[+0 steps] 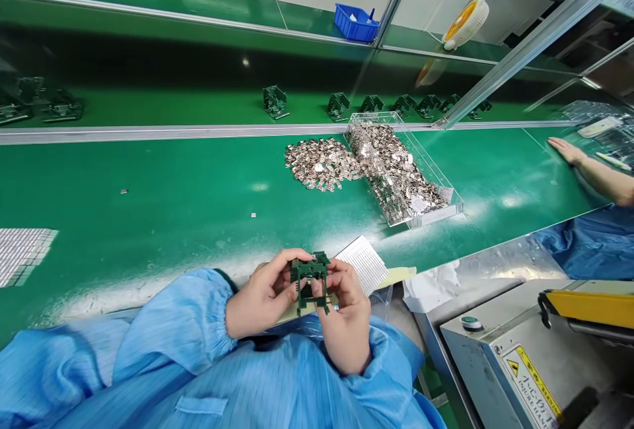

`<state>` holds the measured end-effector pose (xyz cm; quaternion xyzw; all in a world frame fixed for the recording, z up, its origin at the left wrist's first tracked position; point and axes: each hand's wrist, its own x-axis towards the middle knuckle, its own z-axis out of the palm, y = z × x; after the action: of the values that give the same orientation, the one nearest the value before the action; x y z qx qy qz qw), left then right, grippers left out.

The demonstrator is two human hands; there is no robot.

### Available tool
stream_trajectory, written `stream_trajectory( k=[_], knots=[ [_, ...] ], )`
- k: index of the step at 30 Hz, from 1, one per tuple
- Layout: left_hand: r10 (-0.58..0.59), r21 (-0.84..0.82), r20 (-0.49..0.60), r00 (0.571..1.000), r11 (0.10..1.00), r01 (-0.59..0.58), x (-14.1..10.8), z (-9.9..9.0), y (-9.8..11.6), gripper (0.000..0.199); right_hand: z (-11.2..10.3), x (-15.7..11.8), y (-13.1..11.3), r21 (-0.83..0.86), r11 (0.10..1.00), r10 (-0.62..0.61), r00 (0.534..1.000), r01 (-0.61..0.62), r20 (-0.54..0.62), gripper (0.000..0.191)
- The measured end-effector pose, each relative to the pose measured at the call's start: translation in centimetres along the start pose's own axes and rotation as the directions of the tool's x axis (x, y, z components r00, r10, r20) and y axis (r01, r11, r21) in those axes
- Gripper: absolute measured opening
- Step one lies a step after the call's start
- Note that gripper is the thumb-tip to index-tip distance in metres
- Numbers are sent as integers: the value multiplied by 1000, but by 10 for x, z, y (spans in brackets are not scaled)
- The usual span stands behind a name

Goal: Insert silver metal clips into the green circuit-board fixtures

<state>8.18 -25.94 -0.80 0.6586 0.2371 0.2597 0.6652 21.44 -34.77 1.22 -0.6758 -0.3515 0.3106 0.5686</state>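
Both hands grip a small dark green frame-like part with slots and prongs, close to my body above the table's front edge. My left hand pinches its left side between thumb and fingers. On the other side, my right hand has its fingers and thumb closed around the part. Just behind my right hand lies a white ridged sheet. Farther back, a pile of small silvery metal pieces spreads beside a clear plastic tray full of similar pieces.
Several green frames stand along the conveyor strip behind the table. A stack of whitish strips lies far left. A co-worker's hand rests on the table at right. A grey machine with a yellow part stands at lower right.
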Motion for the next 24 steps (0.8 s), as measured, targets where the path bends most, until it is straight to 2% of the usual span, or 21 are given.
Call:
stream_trajectory(
  k=[5, 8, 16, 24],
  knots=[
    [-36, 12, -83, 996, 999, 37, 0, 4, 8, 31, 3, -2, 1, 169, 980, 101, 995, -103, 20, 15],
    [-39, -1, -94, 995, 999, 39, 0, 5, 13, 29, 5, -1, 1, 236, 962, 140, 990, -139, 12, 19],
    [-71, -30, -70, 995, 997, 69, -1, 4, 12, 30, 6, -1, 2, 303, 938, 174, 985, -169, 10, 23],
    [-91, -26, -127, 988, 996, 88, -2, 7, 22, 26, 10, 1, -3, 370, 905, 209, 977, -211, 46, 32]
  ],
)
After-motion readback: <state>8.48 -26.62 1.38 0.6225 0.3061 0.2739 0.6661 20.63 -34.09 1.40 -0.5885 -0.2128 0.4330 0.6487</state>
